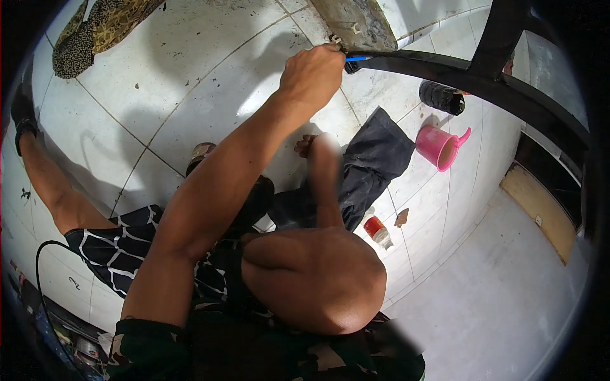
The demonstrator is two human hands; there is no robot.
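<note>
My left hand reaches far forward, its fingers closed at the end of a black curved bar. A slim blue stick, pencil-like, juts from the fingers and lies along the bar. A worn grey slab lies just beyond the hand, with a small pale piece on it. Beyond my bent knee, a limb with curled digits rests near black cloth. It is partly blurred; I cannot tell whether it is my right hand or a foot.
A pink dipper and a black cylindrical container stand to the right on white tiles. Nearer are a red-labelled jar and a brown fragment. Patterned cloth lies far left. A black cable curves at the left.
</note>
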